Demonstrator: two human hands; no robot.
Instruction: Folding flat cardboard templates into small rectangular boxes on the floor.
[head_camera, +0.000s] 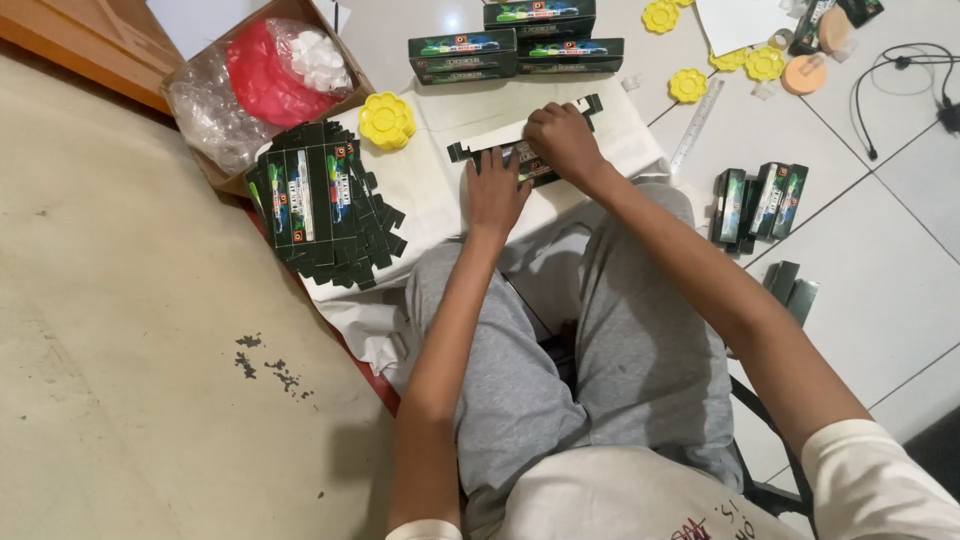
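- Hands met at the upper middle of the frame: the left hand (495, 192) lay flat with fingers spread, its grip released, pressing down on a flat dark carton blank (527, 158); the right hand (562, 140) was curled over the same blank, fingers bent onto it, though whether they pinched a flap or only pressed could not be told.
- The carton blank lay unfolded on a white sheet (430, 190) spread over the floor, just in front of the person's knees, its notched tabs showing at both ends.
- Judging by this, the step in hand was folding the blank along its creases; the next move would call for holding one panel down while the other hand turned a side up squarely on the score line.
- Left of the hands, a stack of flat blanks (315, 200) sat on the sheet, and a yellow flower-shaped piece (386, 120) lay just above it.
- At the top middle, finished dark boxes (515, 45) stood in a row.
- At the upper left, a cardboard box (345, 95) held a red round piece and white pieces in clear plastic.
- At the right, on the tiled floor (880, 260), were more folded boxes (760, 200), a clear ruler (697, 125) and further yellow flower pieces (688, 85).
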